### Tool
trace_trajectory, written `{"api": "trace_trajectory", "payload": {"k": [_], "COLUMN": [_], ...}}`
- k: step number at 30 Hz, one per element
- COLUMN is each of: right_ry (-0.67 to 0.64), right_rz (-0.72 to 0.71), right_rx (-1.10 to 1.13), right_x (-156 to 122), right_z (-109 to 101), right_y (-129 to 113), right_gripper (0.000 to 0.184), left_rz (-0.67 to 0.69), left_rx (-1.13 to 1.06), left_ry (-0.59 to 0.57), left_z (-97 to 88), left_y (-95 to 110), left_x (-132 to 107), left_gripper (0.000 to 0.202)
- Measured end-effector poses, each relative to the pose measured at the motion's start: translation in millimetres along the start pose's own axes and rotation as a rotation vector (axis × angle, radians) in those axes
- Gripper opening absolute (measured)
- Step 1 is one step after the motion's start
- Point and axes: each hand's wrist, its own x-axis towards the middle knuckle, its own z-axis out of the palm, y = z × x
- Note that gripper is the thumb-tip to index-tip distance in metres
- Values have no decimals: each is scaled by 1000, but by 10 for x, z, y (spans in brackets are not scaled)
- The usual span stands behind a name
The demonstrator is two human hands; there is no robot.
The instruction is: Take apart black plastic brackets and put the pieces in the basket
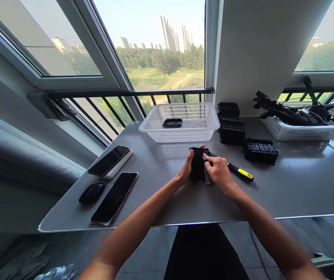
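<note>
Left hand (186, 166) clamped on black block (196, 165), before white basket (181, 137); right hand (219, 171) pinching block's edge; 1 black piece (172, 123) inside basket, black stack (231, 131) right of it.

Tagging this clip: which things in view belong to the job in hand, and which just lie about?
Likely in the job: black piece in the left hand; similar black pieces; white basket holding one; perhaps the yellow-handled tool.

Seemingly lying about: two phones; rounded black object; cable-filled basket.
</note>
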Motion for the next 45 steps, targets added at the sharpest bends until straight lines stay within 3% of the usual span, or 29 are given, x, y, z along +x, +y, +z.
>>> {"api": "trace_trajectory", "payload": {"k": [4,10,15,23,29,37,45], "right_ry": [-11,-55,-61,-90,71,-62,-77], "right_rz": [-35,-30,23,15,-74,-18,4], "right_rx": [-33,95,261,555,420,310,327], "right_x": [-13,-53,-42,-62,-51,-31,-8], "right_z": [46,81,26,97,3,-9,-57], "right_y": [28,-33,-59,-71,-112,-114,-96], "right_gripper": [37,36,35,37,44,45,45], "left_rz": [-23,122,198,157,108,87,33], "left_rx": [-29,6,63,-28,-2,-29,-18], "left_ry": [22,102,92,87,-7,9,-3], "left_z": [25,-18,-55,-25,-21,41,33], "left_y": [32,31,16,23,-42,-15,-14], "left_x": [-6,5,12,-3,-17,-34,-37], "left_gripper": [65,68,71,74,69,71,71]}}
